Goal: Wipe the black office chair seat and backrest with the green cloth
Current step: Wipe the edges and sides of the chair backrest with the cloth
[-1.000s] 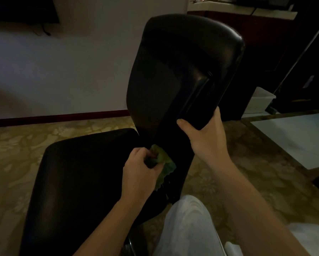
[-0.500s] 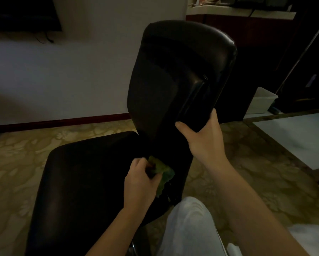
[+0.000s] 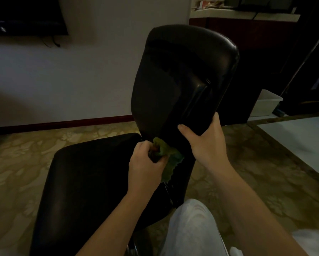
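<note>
The black office chair fills the middle of the view, its seat (image 3: 92, 182) low on the left and its backrest (image 3: 180, 78) rising at centre. My left hand (image 3: 145, 163) grips the bunched green cloth (image 3: 170, 159) at the rear of the seat, where seat and backrest meet. Part of the cloth hangs down past my fingers. My right hand (image 3: 206, 143) grips the lower right edge of the backrest, thumb on the front face, fingers hidden behind it.
Patterned floor tiles (image 3: 265, 182) surround the chair. A white wall with a dark skirting (image 3: 62, 124) stands behind. A white bin (image 3: 267, 104) sits by a dark cabinet (image 3: 256, 52) at the right. My knee in light trousers (image 3: 191, 228) is at the bottom.
My left hand has shifted the cloth slightly along the joint between seat and backrest. My right hand keeps its grip on the backrest edge.
</note>
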`<state>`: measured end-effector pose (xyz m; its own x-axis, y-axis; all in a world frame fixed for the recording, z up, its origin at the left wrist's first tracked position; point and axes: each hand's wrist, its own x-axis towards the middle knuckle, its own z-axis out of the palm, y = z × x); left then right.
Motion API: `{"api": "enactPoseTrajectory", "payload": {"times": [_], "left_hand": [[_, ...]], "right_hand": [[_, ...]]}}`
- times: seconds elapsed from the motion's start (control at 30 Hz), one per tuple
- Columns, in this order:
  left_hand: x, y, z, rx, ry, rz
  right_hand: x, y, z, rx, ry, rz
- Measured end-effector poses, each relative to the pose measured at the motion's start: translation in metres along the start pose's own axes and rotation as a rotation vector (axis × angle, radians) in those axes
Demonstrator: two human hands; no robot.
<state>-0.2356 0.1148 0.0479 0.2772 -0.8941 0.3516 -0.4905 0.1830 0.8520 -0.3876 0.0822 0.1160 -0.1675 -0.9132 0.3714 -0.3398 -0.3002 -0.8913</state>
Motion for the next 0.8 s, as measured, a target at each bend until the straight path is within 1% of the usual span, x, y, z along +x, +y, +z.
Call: {"api": "enactPoseTrajectory", "payload": {"times": [0.1,0.2,0.27,0.37,0.47,0.67,0.8], "left_hand": [[-0.016,-0.022,0.001,0.041,-0.034,-0.080],[-0.026,-0.034,-0.001,0.017,-0.027,-0.108],[-0.025,-0.031,-0.003,-0.030,-0.010,-0.091],[-0.013,-0.012,-0.005,-0.079,0.025,-0.012],[0.000,0.000,-0.003,-0.078,0.028,0.023],[-0.021,-0.039,0.005,0.043,-0.048,-0.070],[-0.035,-0.052,0.011,0.039,-0.033,-0.100]], "right_hand": [[-0.001,0.001,0.000,0.013,0.000,0.001],[-0.002,0.000,0.000,0.021,-0.002,-0.003],[-0.003,0.002,0.001,0.022,0.002,-0.008],[-0.006,0.003,0.003,0.040,0.008,0.006],[-0.008,0.004,0.003,0.064,0.009,0.011],[-0.015,0.012,0.004,0.070,0.003,0.037],[-0.021,0.015,0.005,0.073,-0.006,0.034]]}}
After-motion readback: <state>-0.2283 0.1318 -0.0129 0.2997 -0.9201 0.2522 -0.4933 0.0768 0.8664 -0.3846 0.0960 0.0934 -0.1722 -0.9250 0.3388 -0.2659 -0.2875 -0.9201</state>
